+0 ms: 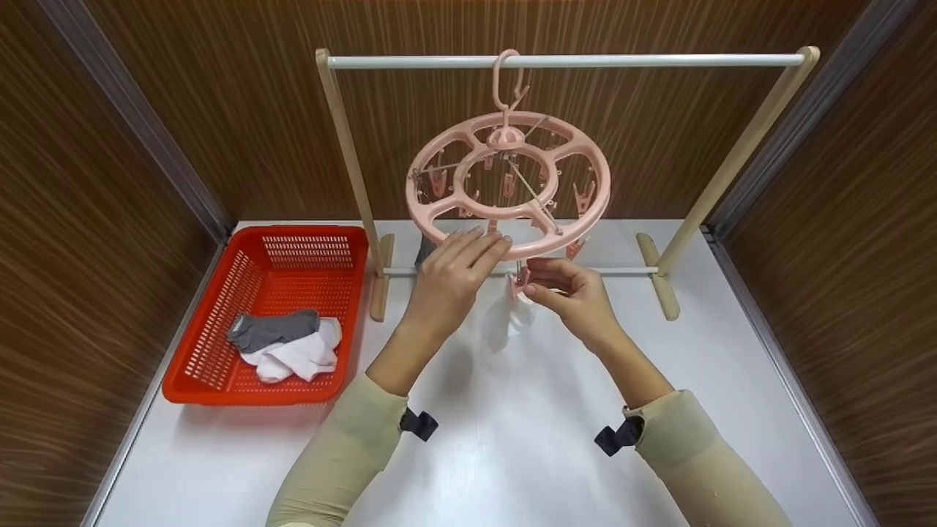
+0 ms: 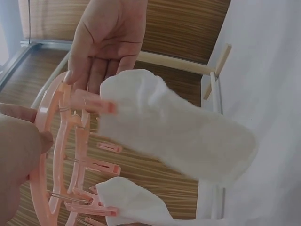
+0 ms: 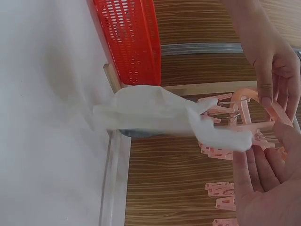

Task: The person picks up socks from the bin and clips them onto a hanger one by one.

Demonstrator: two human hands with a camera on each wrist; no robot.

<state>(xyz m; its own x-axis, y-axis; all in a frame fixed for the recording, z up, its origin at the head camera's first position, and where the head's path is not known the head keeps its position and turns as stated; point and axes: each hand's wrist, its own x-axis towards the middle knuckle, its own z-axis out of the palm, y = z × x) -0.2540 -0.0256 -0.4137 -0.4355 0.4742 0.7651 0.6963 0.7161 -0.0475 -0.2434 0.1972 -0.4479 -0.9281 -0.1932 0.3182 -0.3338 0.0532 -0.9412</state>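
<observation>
A pink round clip hanger hangs by its hook from a white bar. My left hand grips the front rim, fingers over the top and thumb below, as the right wrist view shows. Below the rim my right hand pinches a pink clothespin between thumb and fingers. That clothespin bites the end of a white sock, which hangs down and looks blurred. Another white sock hangs from a clip beside it. A dark grey piece shows partly behind the hanger.
A red basket stands at the left, holding grey socks and white socks. The rack has a white top bar and wooden legs. Several pink clips dangle under the hanger. Wood-grain panels enclose the white table.
</observation>
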